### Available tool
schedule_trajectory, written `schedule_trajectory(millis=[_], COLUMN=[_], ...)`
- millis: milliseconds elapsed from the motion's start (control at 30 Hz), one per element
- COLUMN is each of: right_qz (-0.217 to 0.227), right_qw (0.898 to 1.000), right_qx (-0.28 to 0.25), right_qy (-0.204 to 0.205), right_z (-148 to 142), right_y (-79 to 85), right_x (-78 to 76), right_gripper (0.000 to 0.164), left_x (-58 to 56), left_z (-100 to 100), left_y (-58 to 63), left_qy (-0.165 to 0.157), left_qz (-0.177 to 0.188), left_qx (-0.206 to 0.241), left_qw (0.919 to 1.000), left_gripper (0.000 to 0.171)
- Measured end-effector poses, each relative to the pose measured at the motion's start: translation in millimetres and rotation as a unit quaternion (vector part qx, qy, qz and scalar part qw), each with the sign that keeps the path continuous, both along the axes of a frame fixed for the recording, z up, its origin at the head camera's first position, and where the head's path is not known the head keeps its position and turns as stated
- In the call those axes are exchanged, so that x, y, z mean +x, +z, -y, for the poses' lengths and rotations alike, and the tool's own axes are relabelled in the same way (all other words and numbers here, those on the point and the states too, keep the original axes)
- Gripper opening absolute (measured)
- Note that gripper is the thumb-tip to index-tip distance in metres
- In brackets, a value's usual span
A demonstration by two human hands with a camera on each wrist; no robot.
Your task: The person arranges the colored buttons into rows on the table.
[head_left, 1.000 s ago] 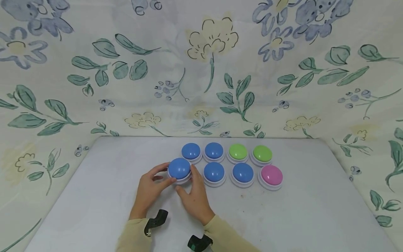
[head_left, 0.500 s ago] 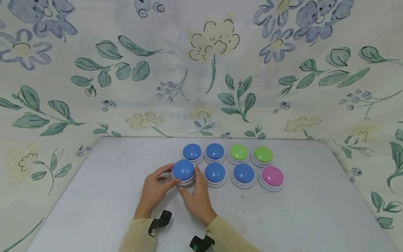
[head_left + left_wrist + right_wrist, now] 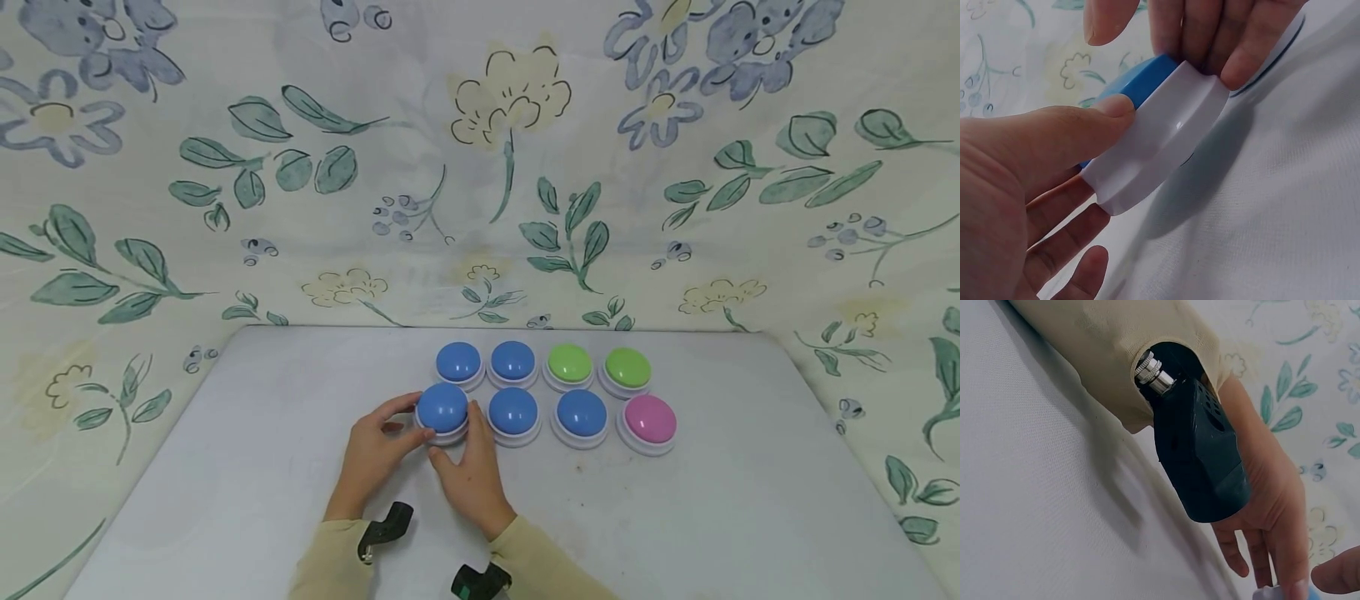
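A blue push button (image 3: 442,408) with a white round base stands at the left end of the front row, between both hands. My left hand (image 3: 375,457) pinches its left side, with the thumb at the near rim. In the left wrist view, the left thumb (image 3: 1100,125) presses near the blue dome and other fingers lie against the white base (image 3: 1166,128). My right hand (image 3: 474,479) touches the button's right side with extended fingers; its thumb (image 3: 1340,572) stays apart from the button. The front row continues with two blue buttons (image 3: 512,411) and a pink button (image 3: 650,418).
Behind are two blue buttons (image 3: 458,362) and two green buttons (image 3: 570,363) in a row. A white table (image 3: 247,467) bears everything, with flower-printed cloth (image 3: 420,167) behind and beside it. Black camera mounts (image 3: 388,525) sit at both wrists.
The held blue button has moved a little right and toward me, closer to the neighbouring blue button in the front row. Both hands have moved along with it.
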State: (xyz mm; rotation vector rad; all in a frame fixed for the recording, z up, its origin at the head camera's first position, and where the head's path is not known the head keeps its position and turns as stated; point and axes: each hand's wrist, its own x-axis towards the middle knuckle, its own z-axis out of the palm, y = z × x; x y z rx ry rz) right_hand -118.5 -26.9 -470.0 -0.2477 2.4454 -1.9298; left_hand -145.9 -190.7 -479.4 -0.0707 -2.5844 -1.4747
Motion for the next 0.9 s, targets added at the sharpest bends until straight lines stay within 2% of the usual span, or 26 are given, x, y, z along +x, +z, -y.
schedule_trajectory(millis=[467, 900], right_qz=[0.015, 0.019], right_qw=[1.0, 0.999], right_qx=[0.001, 0.018], right_qy=[-0.012, -0.028], right_z=[2.8, 7.3], right_y=[-0.6, -2.2], right_x=[3.2, 6.3], right_gripper=[0.083, 0.08], left_x=[-1.3, -2.2], left_z=[-3.1, -5.2], left_y=[-3.6, -5.2], left_qy=[-0.009, -0.016], left_qz=[0.016, 0.014], left_qx=[-0.005, -0.013], left_qw=[0.9998, 0.9997], left_gripper=[0.057, 0.055])
